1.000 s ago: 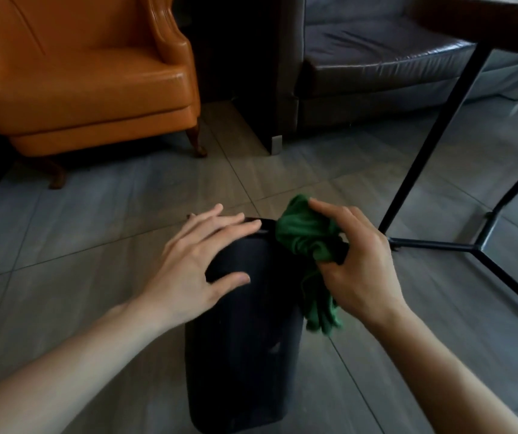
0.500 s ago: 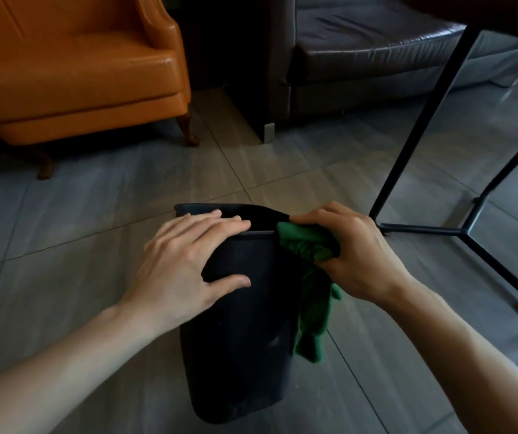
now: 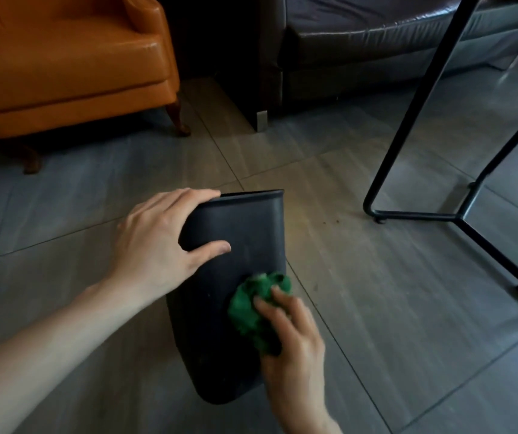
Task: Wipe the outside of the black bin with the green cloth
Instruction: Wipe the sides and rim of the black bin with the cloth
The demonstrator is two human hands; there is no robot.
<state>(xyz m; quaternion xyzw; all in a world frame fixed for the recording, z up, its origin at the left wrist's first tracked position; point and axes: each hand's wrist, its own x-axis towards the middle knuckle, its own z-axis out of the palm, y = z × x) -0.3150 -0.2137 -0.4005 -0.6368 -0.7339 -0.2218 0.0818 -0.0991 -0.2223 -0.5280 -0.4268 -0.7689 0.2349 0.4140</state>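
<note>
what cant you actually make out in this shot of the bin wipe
Head view only:
- Inside and far side of the black bin: turned away from the camera.
- Bin wall under the green cloth: covered by cloth and right hand.
- Left hand fingertips: curled over the rim.
- Tabletop above the black table legs: cut off by the top edge.

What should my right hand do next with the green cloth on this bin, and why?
Probably sweep the crumpled green cloth downward along the near wall of the black plastic bin. The right hand presses it mid-height, so the lower part looks unwiped, and the left hand grips the rim, steadying the bin.
</note>
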